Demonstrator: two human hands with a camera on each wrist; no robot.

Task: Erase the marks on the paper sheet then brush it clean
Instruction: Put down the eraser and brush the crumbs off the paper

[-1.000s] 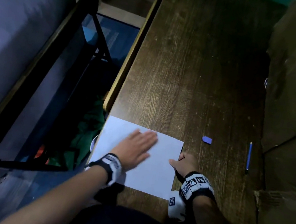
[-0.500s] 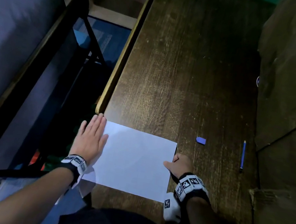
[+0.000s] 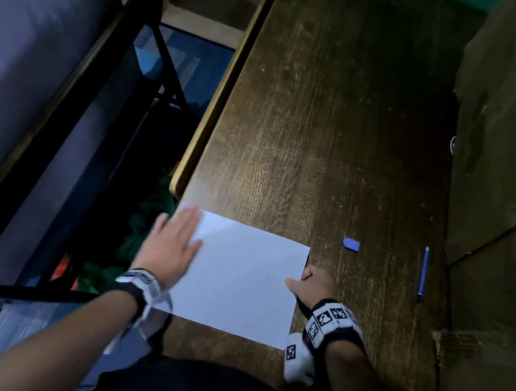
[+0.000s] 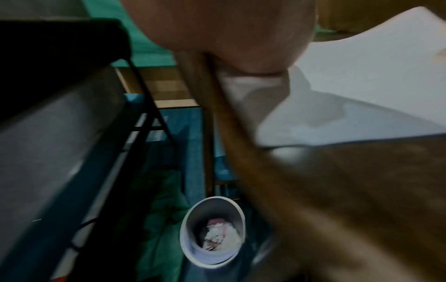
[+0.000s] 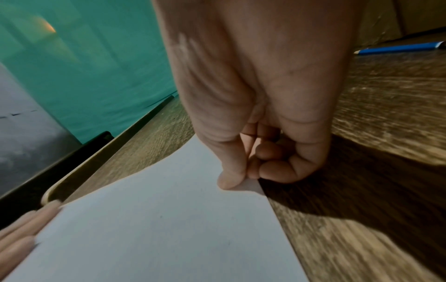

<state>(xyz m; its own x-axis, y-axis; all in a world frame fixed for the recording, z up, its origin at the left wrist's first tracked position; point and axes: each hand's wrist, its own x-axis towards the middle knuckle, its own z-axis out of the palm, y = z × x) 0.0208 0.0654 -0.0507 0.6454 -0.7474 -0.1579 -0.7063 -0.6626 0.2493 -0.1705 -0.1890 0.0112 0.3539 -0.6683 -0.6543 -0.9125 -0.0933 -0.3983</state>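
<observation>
A white paper sheet (image 3: 243, 277) lies on the dark wooden desk (image 3: 326, 138) at its near left corner; no marks show on it in the head view. My left hand (image 3: 171, 242) lies flat with straight fingers on the sheet's left edge, motion-blurred. My right hand (image 3: 310, 281) pinches the sheet's right edge, thumb on top and fingers curled beside it. The right wrist view shows this pinch (image 5: 241, 177) on the paper (image 5: 169, 229) and the left fingers (image 5: 24, 229) at the far side. A small blue eraser (image 3: 351, 244) lies right of the sheet.
A blue pencil (image 3: 423, 272) lies near the desk's right side, next to brown cardboard boxes (image 3: 507, 167). Left of the desk edge (image 3: 207, 119) is a drop to the floor, where a white bin (image 4: 212, 232) with crumpled waste stands, beside a black metal frame (image 3: 124, 89).
My left hand swept from the middle of the sheet leftward to its left edge, and now sits slightly back over that edge. The right hand kept its pinch.
</observation>
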